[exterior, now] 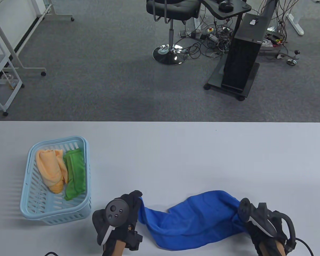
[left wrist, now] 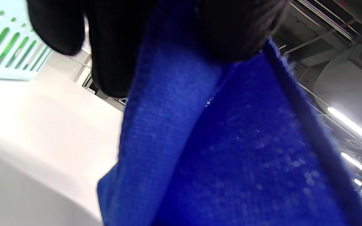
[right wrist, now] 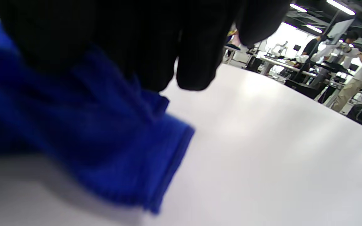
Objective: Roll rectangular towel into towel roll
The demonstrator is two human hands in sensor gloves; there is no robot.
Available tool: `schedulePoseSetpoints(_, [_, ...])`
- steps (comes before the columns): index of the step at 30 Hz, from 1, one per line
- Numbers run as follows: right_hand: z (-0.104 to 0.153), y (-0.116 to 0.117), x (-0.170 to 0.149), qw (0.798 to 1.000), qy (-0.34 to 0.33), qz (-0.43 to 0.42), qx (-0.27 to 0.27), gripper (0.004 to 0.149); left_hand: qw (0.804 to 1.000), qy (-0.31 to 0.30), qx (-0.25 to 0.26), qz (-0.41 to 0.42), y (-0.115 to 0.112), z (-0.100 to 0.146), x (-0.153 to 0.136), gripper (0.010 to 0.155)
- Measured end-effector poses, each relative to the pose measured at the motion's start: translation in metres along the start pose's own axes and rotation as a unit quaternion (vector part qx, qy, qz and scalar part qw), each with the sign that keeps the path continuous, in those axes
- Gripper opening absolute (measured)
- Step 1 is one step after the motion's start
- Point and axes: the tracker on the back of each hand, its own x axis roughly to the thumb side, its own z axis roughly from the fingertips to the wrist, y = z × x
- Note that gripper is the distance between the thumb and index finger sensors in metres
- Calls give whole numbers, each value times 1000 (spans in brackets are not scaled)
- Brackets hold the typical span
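A blue towel (exterior: 194, 218) lies crumpled and stretched sideways near the table's front edge. My left hand (exterior: 132, 204) pinches its left end, and the cloth hangs from the gloved fingers (left wrist: 115, 47) in the left wrist view, where the towel (left wrist: 218, 150) fills the frame. My right hand (exterior: 249, 218) grips the towel's right end; in the right wrist view the fingers (right wrist: 156, 44) curl over the bunched blue towel (right wrist: 99, 147) just above the table. The middle of the towel sags on the tabletop.
A light blue basket (exterior: 29, 205) stands at the left, holding an orange towel roll (exterior: 52, 170) and a green one (exterior: 74, 176). The basket's wall (left wrist: 8, 47) shows close beside my left hand. Beyond the table's far edge are an office chair (exterior: 173, 10) and a black cart (exterior: 242, 61).
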Motion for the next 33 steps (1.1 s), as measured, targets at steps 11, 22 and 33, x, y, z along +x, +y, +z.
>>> schedulePoseSetpoints(11, [-4, -59, -39, 998, 54, -17, -23, 45, 999, 1, 19, -30, 59, -24, 69, 49])
schedulePoseSetpoints(22, [-10, -87, -53, 995, 67, -38, -64, 47, 993, 73, 46, -75, 170, -41, 65, 56])
schedulePoseSetpoints(33, [-17, -95, -56, 995, 77, -5, -69, 47, 976, 189, 21, -108, 201, -44, 3, 46])
